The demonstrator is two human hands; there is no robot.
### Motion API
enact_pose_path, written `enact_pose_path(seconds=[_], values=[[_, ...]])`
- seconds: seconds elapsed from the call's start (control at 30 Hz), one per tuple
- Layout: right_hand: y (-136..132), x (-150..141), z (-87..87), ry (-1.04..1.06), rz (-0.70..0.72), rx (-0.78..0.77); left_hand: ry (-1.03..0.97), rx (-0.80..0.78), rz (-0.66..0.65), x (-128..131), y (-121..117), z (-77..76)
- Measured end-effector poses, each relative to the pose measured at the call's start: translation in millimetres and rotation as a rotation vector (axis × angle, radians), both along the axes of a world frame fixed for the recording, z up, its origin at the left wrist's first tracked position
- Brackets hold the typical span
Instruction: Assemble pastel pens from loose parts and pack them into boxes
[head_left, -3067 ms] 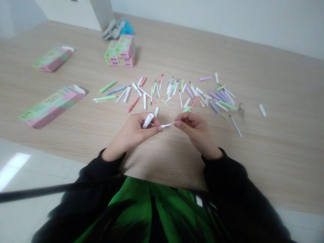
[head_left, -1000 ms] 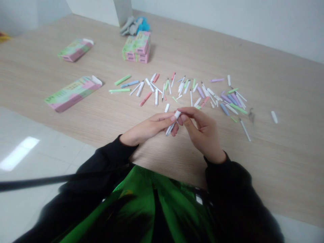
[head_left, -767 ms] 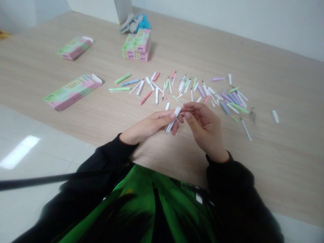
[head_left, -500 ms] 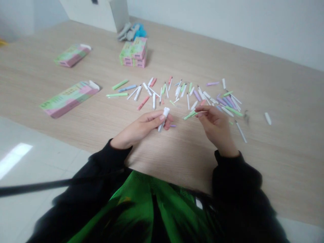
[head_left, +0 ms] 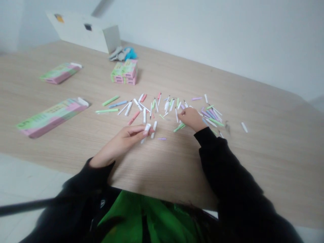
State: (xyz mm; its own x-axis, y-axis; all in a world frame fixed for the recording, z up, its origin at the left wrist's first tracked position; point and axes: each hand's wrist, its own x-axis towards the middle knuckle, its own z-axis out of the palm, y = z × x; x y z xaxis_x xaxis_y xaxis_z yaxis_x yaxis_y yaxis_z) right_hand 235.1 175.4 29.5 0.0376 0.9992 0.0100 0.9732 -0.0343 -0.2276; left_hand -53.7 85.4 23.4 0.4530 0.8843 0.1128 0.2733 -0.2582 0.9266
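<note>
My left hand (head_left: 128,139) is closed around a white pen barrel (head_left: 146,132), thumb on top, its wider end tilted up. Just beyond its fingertips lies another white pen part (head_left: 154,130), with a short purple piece (head_left: 162,138) close by. My right hand (head_left: 191,118) reaches into the scattered pen parts with its fingers drawn together, and what they pinch, if anything, is hidden. A white refill with a dark tip (head_left: 176,114) lies right beside those fingertips. Green pen parts (head_left: 179,127) rest just below the right hand.
Loose pens, caps and refills in several colours spread across the table (head_left: 162,168). A long pink-green carton (head_left: 53,116) and a second carton (head_left: 61,73) lie at left. Small boxes (head_left: 124,72) are stacked behind, near gloves (head_left: 123,54) and a white box (head_left: 83,33).
My right hand has moved left and farther into the pen parts. My left hand still holds the white barrel. The camera view has shifted, so the table appears lower and farther left.
</note>
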Motion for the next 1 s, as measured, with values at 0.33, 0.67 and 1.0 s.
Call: enact_pose_path(seconds=[0.33,0.67,1.0], values=[[17.1,-16.9,11.6,-0.003,0.036,0.001,-0.146,-0.072,-0.031,9.9,-3.9,3.4],[-81.3,-68.0,74.2,1.032,0.427,0.118,-0.132,-0.091,-0.122,13.5,-7.8,7.9],[-88.5,-70.8,62.5,0.847,0.591,-0.227,-0.174,-0.069,-0.226,16.0,-8.2,7.8]])
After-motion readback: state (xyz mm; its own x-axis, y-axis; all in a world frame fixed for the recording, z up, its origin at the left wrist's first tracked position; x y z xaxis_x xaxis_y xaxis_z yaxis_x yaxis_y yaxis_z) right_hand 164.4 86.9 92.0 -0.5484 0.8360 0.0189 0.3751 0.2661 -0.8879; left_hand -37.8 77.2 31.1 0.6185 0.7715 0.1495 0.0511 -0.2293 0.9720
